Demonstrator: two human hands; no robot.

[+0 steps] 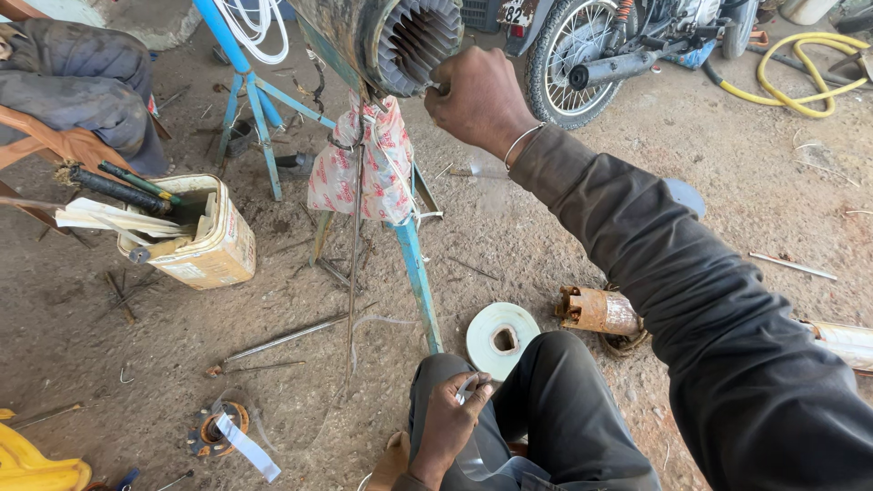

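While the slotted metal motor core (405,41) sits raised on a blue stand (414,264), its open end faces the person, which puts the slots within easy reach of a seated worker. The right hand (477,100) is stretched up and forward, arm nearly straight in a dark sleeve, a thin bangle at the wrist; its grip is pinched together at the core's lower rim, though what lies between the fingers is too small to tell. The left hand (450,418) rests low on the knee, fingers closed on a thin pale strip (466,389), probably kept ready there, close to the body. Just ahead of the knee a white roll of tape (502,338) lies flat on the dirt floor, near the stand's foot. A rusty cylinder (597,312) lies beside it, and a cream tin of tools (205,241) stands well to the left.
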